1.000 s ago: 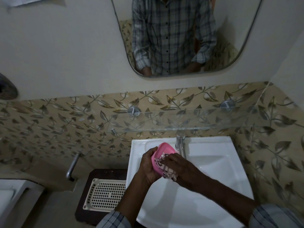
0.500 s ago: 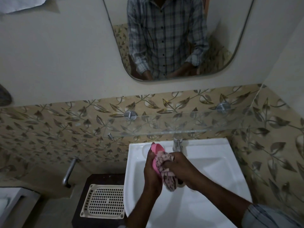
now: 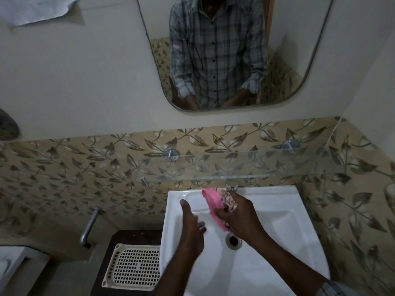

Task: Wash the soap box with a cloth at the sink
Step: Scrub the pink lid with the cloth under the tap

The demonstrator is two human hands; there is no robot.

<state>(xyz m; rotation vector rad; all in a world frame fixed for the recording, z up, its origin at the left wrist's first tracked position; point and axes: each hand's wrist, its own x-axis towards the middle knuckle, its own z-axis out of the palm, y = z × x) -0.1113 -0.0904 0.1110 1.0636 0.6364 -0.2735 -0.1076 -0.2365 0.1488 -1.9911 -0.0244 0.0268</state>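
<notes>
Step in hand, as judged: scrubbing the box with the cloth. The free hand should steady the box's left edge, so that the other can rub the cloth along the rim and inside. One hand holding both can scarcely scrub. Wet plastic is likely to be slippery, so the work is best kept low over the basin.

Cream perforated plastic tray (image 3: pixel 134 268): lies on a dark stand just left of the basin and plays no part in the step.

Left hand (image 3: pixel 192 223): released, thumb raised, fingers loose and blurred, holding nothing. It hangs over the basin just left of the soap box, apart from it.

Pink plastic soap box (image 3: pixel 210 200): oval, tilted on edge above the basin. Its upper end is near the tap and its lower end points toward the drain. It lies between the two hands, grasped by the right one only.

Pink-and-white patterned cloth (image 3: pixel 229 202): bunched against the box's right side.

Chrome tap (image 3: pixel 232 185): at the back rim, just behind the cloth. Whether water runs cannot be told.

Right hand (image 3: pixel 239 218): grasps box and cloth together, thumb across the pink edge.

White ceramic sink (image 3: pixel 277 201): square basin, with the round metal drain (image 3: pixel 234 240) below the box.
</notes>
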